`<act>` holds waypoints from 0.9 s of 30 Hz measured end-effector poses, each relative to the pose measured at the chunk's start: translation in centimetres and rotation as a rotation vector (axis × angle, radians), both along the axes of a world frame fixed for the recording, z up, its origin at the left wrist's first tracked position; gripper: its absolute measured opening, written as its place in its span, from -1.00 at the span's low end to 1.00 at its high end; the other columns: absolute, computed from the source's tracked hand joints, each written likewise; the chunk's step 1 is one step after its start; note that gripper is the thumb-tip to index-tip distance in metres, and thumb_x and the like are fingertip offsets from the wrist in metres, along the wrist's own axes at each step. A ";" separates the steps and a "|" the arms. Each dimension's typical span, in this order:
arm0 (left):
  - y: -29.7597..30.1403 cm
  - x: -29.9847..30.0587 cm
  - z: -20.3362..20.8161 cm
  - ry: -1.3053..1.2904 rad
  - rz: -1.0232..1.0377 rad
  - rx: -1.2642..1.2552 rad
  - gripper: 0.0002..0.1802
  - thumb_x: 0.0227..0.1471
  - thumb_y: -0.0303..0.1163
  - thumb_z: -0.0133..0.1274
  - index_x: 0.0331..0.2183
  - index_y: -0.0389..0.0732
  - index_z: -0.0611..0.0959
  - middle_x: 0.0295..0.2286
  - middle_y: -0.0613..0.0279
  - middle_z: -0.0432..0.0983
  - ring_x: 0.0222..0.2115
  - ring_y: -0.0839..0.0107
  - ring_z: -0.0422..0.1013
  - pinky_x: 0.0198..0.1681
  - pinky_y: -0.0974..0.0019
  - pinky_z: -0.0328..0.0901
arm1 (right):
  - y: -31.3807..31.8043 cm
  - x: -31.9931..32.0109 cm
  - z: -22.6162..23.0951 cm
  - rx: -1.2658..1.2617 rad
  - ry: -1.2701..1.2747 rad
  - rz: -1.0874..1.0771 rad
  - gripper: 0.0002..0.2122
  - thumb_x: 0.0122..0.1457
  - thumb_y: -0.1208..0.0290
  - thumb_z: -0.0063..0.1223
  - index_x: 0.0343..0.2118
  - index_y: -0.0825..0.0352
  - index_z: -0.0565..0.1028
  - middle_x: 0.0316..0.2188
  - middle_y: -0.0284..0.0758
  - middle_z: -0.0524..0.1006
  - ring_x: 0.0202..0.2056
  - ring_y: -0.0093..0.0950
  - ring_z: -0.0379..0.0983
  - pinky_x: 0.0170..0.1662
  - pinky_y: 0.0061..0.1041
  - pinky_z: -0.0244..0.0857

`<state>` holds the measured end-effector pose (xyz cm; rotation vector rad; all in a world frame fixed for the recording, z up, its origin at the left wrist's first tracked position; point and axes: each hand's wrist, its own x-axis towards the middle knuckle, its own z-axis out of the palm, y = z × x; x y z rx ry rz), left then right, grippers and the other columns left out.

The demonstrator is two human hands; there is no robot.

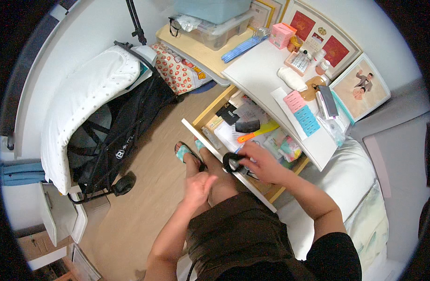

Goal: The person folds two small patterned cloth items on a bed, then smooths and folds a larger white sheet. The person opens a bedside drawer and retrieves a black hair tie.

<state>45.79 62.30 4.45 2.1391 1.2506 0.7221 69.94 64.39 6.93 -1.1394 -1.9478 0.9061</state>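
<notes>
My right hand [261,164] is over the front of a pulled-out drawer [196,126], its fingers closed on a black ring-shaped thing [231,162] with a pale, shiny middle. What kind of thing that is I cannot make out. Above my lap, left of the drawer front, my left hand [199,187] is curled closed; its palm side is hidden. Inside the drawer lie a black comb [247,126], a yellow-and-orange handled tool [258,133], a black card-like packet [227,114], papers and colourful plastic packets [287,147].
The white desktop [252,75] holds blue hangers [245,46], a pink box [282,35], small bottles, pink and blue clip cards [301,112] and a framed photo [362,89]. A black folding frame with a white pad [79,107] stands left. A white bed [336,182] is right.
</notes>
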 end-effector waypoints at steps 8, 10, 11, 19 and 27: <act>-0.8 -8.6 -3.2 0.096 0.600 -0.221 -0.60 0.02 -0.40 -0.08 -0.74 -0.37 0.27 -0.80 0.17 0.07 -0.74 0.48 -0.02 -0.68 0.33 0.03 | 13.9 7.5 -2.1 0.426 -0.445 -0.619 -0.86 -0.04 0.42 -0.02 -0.39 0.30 0.43 -0.45 -0.23 0.36 -0.39 -0.25 0.34 -0.38 -0.32 0.21; -1.6 -11.0 -4.0 0.136 0.668 -0.183 -0.56 0.04 -0.37 -0.10 -0.77 -0.34 0.25 -0.80 0.19 0.04 -0.73 0.49 -0.05 -0.69 0.33 -0.01 | 16.9 9.2 -3.1 0.530 -0.661 -0.689 -0.87 -0.09 0.48 -0.03 -0.41 0.28 0.44 -0.46 -0.24 0.37 -0.40 -0.30 0.35 -0.41 -0.35 0.20; -2.0 -12.0 -4.3 0.191 0.727 -0.222 -0.54 0.06 -0.36 -0.11 -0.78 -0.33 0.24 -0.80 0.21 0.03 -0.72 0.50 -0.06 -0.70 0.33 -0.02 | 17.7 9.8 -3.5 0.509 -0.761 -0.694 -0.87 -0.11 0.49 -0.04 -0.42 0.28 0.44 -0.48 -0.24 0.37 -0.41 -0.31 0.35 -0.42 -0.36 0.20; -4.2 -13.0 -4.9 0.113 0.834 -0.468 -0.73 0.06 -0.29 -0.13 -0.30 -0.33 0.40 -0.56 0.18 0.33 -0.65 0.53 0.23 -0.60 0.40 0.18 | 14.2 3.4 -8.7 0.431 -0.693 -0.295 -0.89 -0.18 0.53 -0.05 -0.51 0.34 0.43 -0.49 -0.21 0.39 -0.39 -0.28 0.37 -0.32 -0.31 0.25; -3.7 -11.0 -5.6 -0.070 0.716 -0.650 -0.60 0.02 -0.34 -0.07 -0.09 -0.24 0.30 -0.34 0.15 0.37 -0.54 0.46 0.37 -0.52 0.42 0.28 | 9.3 -3.6 -17.6 -0.091 -0.659 -0.223 -0.82 -0.12 0.50 -0.11 -0.38 0.34 0.41 -0.29 -0.23 0.38 -0.17 -0.30 0.31 -0.16 -0.33 0.25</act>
